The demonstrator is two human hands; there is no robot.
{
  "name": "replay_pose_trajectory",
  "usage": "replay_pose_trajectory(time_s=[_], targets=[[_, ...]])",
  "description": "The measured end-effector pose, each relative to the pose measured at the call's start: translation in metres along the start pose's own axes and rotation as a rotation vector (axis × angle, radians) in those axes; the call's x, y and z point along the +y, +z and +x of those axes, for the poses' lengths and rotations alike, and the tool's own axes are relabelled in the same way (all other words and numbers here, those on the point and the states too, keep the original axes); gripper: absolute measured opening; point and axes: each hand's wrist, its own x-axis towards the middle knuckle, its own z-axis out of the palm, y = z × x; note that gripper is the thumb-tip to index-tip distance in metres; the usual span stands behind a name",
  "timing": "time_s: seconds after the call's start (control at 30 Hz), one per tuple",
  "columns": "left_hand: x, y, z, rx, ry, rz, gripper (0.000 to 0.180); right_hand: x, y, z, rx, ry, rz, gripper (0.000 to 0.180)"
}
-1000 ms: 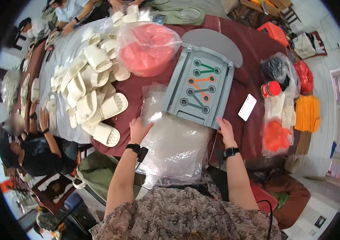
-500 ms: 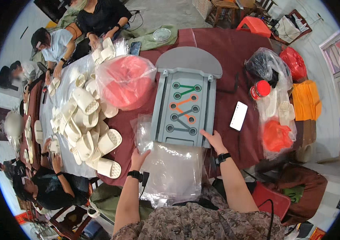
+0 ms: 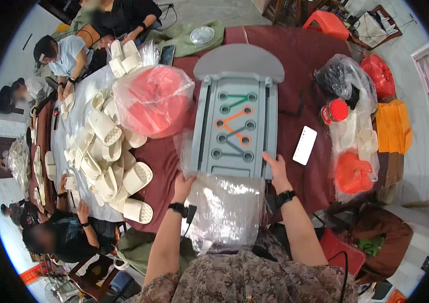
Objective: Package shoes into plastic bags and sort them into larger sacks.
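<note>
Before me on the dark red tablecloth lies a long grey plastic panel (image 3: pixel 235 161) with a rounded far end and green, orange and grey linked rings on its face. A clear plastic bag (image 3: pixel 227 209) hangs off the near end, over the table edge toward my lap. At the panel's near left corner, my left hand (image 3: pixel 183 188) is closed on the bag's edge. My right hand (image 3: pixel 277 174) grips the panel's right side near its lower corner, thumb on top; its other fingers are partly hidden. Whether the bag reaches under the panel I cannot tell.
A heap of cream slippers (image 3: pixel 106 156) fills the table's left side, beside a bagged red round item (image 3: pixel 154 101). To the right lie a white phone (image 3: pixel 305 146), a red-lidded jar (image 3: pixel 334 111) and orange bags (image 3: pixel 393 126). Several people sit along the left and far sides.
The panel has shifted slightly away from me. My left hand has moved up and inward, closing on the bag edge by the panel's corner. My right hand stays at the right side.
</note>
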Motion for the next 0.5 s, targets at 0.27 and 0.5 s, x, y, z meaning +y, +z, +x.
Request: replay_pose_trajectory(time_s=[0.27,0.5], targets=[[0.038,-0.019,0.057,-0.079,-0.009,0.150,0.030,-0.009,0.011,0.046,0.044,-0.011,0.024,0.077],[0.036,-0.016,0.037,0.071,0.044,0.219,0.048,0.005,0.009,0.058,0.094,-0.112,-0.201,0.075]])
